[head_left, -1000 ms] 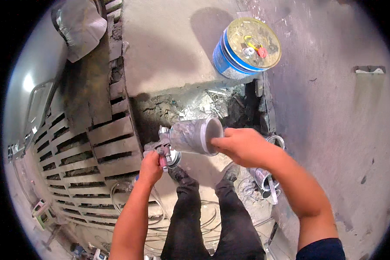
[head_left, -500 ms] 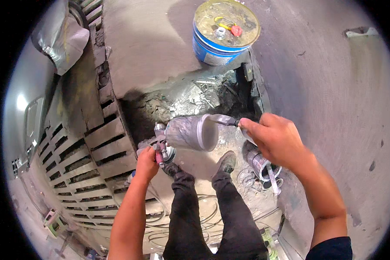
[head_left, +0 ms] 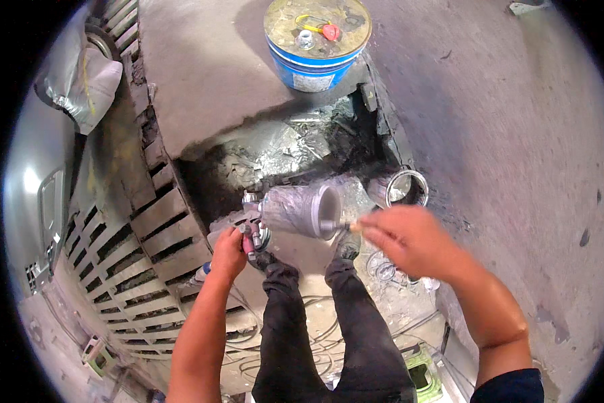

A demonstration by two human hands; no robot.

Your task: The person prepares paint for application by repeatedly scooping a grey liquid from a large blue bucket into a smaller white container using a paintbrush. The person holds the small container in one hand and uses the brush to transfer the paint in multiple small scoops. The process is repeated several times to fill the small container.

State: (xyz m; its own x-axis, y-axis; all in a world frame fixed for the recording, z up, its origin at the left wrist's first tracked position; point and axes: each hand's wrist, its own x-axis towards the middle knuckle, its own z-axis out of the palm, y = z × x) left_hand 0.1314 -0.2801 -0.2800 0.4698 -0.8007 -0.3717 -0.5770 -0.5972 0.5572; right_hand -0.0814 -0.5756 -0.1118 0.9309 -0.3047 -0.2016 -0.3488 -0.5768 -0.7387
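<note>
Spray gun (head_left: 251,232) just left of the frame's centre, its handle wrapped by the fingers of your left hand (head_left: 229,254). Its large grey cup (head_left: 290,209) lies sideways in the middle, open mouth facing right. Your right hand (head_left: 409,240), right of centre, is closed on what looks like a small brush (head_left: 347,227), its head at the cup's mouth; blur hides how deep it reaches. Above the cup is a floor pit (head_left: 290,149) with shiny scraps; a blue bucket (head_left: 313,72) stands at the top. For good work, hold the gun firmly so the cup cannot swing, guide the brush along the cup's length, and turn it to meet the whole inner wall.
</note>
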